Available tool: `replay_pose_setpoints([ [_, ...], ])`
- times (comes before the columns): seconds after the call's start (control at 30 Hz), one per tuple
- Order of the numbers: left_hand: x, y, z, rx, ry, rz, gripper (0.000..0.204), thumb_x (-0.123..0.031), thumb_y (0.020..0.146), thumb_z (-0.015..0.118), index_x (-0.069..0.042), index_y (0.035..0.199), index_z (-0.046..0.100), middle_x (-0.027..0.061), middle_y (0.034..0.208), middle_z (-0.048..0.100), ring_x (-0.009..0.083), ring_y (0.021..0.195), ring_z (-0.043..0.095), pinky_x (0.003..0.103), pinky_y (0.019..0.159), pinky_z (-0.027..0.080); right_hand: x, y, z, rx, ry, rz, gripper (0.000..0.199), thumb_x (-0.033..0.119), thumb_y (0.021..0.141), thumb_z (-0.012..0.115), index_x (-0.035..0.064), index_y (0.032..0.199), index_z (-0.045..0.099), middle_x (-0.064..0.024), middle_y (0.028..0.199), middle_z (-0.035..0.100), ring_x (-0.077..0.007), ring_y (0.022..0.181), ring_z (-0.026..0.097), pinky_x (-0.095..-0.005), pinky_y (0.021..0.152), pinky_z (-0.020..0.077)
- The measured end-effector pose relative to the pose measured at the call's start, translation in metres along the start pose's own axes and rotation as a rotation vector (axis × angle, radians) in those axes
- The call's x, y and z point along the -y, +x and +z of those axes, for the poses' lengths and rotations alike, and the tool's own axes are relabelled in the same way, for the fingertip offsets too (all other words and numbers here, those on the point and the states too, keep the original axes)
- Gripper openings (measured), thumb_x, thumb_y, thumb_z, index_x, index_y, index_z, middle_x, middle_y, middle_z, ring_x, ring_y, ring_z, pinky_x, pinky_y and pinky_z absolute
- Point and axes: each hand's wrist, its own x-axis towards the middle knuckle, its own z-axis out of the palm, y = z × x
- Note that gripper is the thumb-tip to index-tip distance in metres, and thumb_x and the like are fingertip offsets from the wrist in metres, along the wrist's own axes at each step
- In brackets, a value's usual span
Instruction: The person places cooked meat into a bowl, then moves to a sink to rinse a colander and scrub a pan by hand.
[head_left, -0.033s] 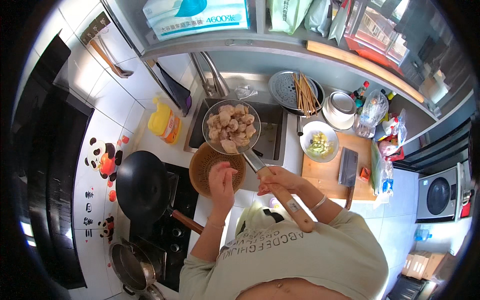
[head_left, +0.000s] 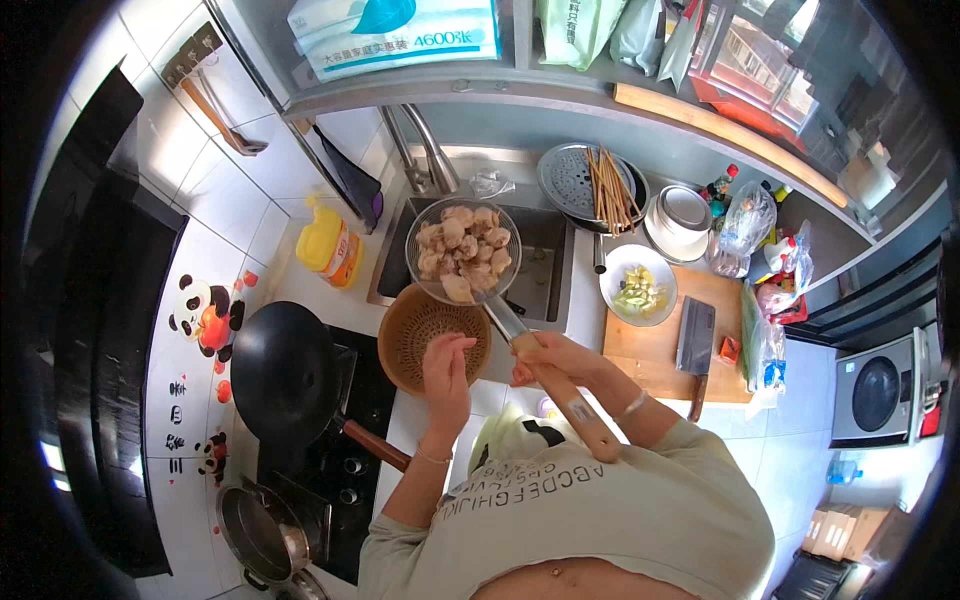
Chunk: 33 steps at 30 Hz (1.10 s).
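The right hand (head_left: 552, 362) is wrapped firmly around the wooden handle (head_left: 572, 405) of a strainer (head_left: 430, 288). The left hand (head_left: 446, 372), its fingers loosely bent, is over the near side of a brown basket (head_left: 393, 350), which stands by the sink's near left corner. Beyond, the strainer holds pale meat pieces (head_left: 463, 245) over the left part of the sink (head_left: 545, 265). To the right, a cleaver (head_left: 696, 335) lies toward the right edge of a cutting board (head_left: 640, 355); a bowl (head_left: 611, 290) covers the board's far left corner.

Meat (head_left: 462, 250) pinkish-brn, strainer (head_left: 432, 288) silvery w/ tan handle (head_left: 568, 402), basket (head_left: 398, 350) brn, shirt (head_left: 630, 510) pale w/ blk letters (head_left: 563, 482).
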Motion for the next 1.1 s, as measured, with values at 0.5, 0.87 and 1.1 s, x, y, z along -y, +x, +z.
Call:
replay_pose_setpoints([
  [0.5, -0.013, -0.025, 0.012, 0.512, -0.687, -1.116, 0.052, -0.054, 0.092, 0.032, -0.008, 0.111, 0.049, 0.0087, 0.096, 0.061, 0.0198, 0.083, 0.06, 0.036, 0.073, 0.048, -0.041, 0.074, -0.024, -0.203, -0.108, -0.191, 0.012, 0.01, 0.085, 0.057, 0.0001, 0.091, 0.052, -0.0059, 0.078, 0.058, -0.0146, 0.071, 0.06, -0.0299, 0.07, 0.0517],
  [0.87, -0.008, -0.009, 0.003, 0.359, -0.766, -1.079, 0.028, -0.033, 0.09, 0.053, -0.007, 0.096, 0.048, 0.0036, 0.071, 0.051, 0.0137, 0.055, 0.052, 0.029, 0.054, 0.048, -0.058, 0.094, 0.015, -0.356, -0.089, -0.336, 0.019, 0.013, 0.085, 0.057, -0.0015, 0.095, 0.05, -0.0085, 0.079, 0.059, -0.0173, 0.073, 0.062, -0.031, 0.066, 0.0518],
  [1.1, 0.007, -0.014, 0.001, 0.535, -0.632, -0.948, 0.013, -0.012, 0.085, 0.058, -0.006, 0.091, 0.048, 0.0009, 0.061, 0.046, 0.0113, 0.048, 0.044, 0.028, 0.052, 0.043, -0.074, 0.098, 0.002, -0.355, -0.222, -0.361, 0.017, 0.014, 0.085, 0.057, -0.0024, 0.088, 0.055, -0.0087, 0.075, 0.062, -0.0161, 0.07, 0.062, -0.0298, 0.063, 0.0511],
])
